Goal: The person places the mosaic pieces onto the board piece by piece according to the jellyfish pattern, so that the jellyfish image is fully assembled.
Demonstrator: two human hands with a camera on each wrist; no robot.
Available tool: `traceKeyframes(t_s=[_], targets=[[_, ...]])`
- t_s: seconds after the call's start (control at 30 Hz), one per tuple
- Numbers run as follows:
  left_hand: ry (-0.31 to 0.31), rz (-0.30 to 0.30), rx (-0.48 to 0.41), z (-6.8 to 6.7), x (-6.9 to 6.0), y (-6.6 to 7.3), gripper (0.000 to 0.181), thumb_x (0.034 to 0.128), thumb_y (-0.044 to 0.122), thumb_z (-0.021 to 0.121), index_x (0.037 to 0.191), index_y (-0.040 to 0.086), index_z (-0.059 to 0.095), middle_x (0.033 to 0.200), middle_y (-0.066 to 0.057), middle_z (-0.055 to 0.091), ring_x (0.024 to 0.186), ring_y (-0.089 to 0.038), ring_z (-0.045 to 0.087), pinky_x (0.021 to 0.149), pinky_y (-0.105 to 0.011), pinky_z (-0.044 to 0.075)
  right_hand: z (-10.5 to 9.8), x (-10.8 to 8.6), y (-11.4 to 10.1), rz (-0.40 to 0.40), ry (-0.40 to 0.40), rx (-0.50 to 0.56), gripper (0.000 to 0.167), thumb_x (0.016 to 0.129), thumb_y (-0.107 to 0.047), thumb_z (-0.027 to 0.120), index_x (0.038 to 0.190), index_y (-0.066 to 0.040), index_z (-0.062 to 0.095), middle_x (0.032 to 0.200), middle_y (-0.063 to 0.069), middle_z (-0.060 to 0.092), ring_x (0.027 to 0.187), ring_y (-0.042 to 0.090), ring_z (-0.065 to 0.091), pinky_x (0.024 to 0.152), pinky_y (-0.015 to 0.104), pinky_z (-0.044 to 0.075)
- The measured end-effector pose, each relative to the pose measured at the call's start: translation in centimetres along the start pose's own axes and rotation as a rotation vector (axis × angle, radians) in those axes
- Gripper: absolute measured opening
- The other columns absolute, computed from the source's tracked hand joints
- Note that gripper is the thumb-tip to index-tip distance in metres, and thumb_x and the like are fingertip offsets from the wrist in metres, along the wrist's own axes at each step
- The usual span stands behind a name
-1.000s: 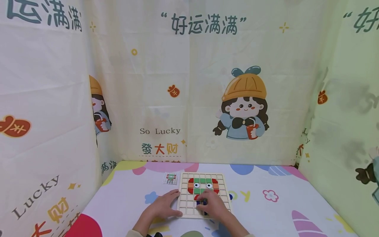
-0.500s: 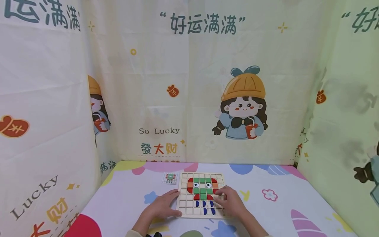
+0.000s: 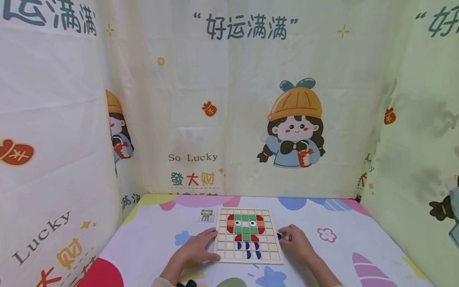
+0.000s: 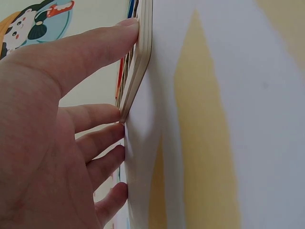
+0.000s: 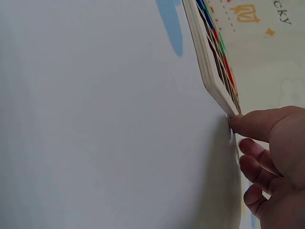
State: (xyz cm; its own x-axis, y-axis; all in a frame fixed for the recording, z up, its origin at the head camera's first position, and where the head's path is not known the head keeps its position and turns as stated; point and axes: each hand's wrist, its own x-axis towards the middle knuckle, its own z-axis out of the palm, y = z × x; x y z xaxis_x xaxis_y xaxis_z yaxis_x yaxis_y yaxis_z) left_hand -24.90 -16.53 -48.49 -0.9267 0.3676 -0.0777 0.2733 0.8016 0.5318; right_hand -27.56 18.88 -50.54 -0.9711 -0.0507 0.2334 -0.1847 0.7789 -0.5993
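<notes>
A wooden grid board lies on the table, bearing a figure of green, red, orange and dark blue pieces with two eye pieces. My left hand rests against its left side, fingers fairly straight; in the left wrist view the thumb touches the board's edge. Just off the board's right edge, my right hand pinches a small dark blue piece low at the table. In the right wrist view the thumb tip is on that piece beside the board corner; the index finger is mostly hidden.
A small pattern card with a similar figure lies left of the board's top corner. The table has a colourful printed cover. Printed cloth walls enclose the back and both sides. A black object shows at the bottom edge.
My right hand has moved from the board's lower middle rightwards off the board to the dark blue piece beside it, uncovering the blue pieces on the board. The left hand has stayed put.
</notes>
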Motion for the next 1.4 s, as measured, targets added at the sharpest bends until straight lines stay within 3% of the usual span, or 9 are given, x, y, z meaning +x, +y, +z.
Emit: traceKeyframes(t_s=[0.53, 0.87, 1.4], targets=[[0.007, 0.000, 0.018, 0.1, 0.1, -0.1, 0.083, 0.0771, 0.049, 0.075, 0.145, 0.012, 0.044, 0.154, -0.009, 0.038, 0.141, -0.040, 0.035, 0.109, -0.064, 0.033, 0.1, 0.7, 0.8, -0.057, -0.016, 0.035, 0.020, 0.075, -0.004, 0.078, 0.092, -0.013, 0.077, 0.082, -0.003, 0.060, 0.063, 0.004, 0.041, 0.056, 0.019, 0.035], [0.009, 0.009, 0.026, 0.2, 0.2, -0.2, 0.084, 0.0771, 0.050, 0.075, 0.145, 0.012, 0.043, 0.154, -0.009, 0.038, 0.141, -0.038, 0.036, 0.109, -0.063, 0.034, 0.0, 0.8, 0.9, -0.029, -0.021, -0.040, 0.015, 0.074, -0.011, 0.081, 0.084, -0.018, 0.073, 0.079, -0.005, 0.056, 0.067, 0.009, 0.044, 0.058, 0.021, 0.036], [0.004, 0.003, 0.032, 0.2, 0.2, -0.2, 0.083, 0.0769, 0.050, 0.075, 0.144, 0.012, 0.045, 0.153, -0.009, 0.039, 0.140, -0.038, 0.036, 0.109, -0.063, 0.034, -1.2, 1.0, 1.9, -0.021, -0.030, -0.005, 0.019, 0.073, -0.008, 0.081, 0.090, -0.013, 0.075, 0.080, -0.003, 0.059, 0.067, 0.009, 0.045, 0.058, 0.021, 0.037]])
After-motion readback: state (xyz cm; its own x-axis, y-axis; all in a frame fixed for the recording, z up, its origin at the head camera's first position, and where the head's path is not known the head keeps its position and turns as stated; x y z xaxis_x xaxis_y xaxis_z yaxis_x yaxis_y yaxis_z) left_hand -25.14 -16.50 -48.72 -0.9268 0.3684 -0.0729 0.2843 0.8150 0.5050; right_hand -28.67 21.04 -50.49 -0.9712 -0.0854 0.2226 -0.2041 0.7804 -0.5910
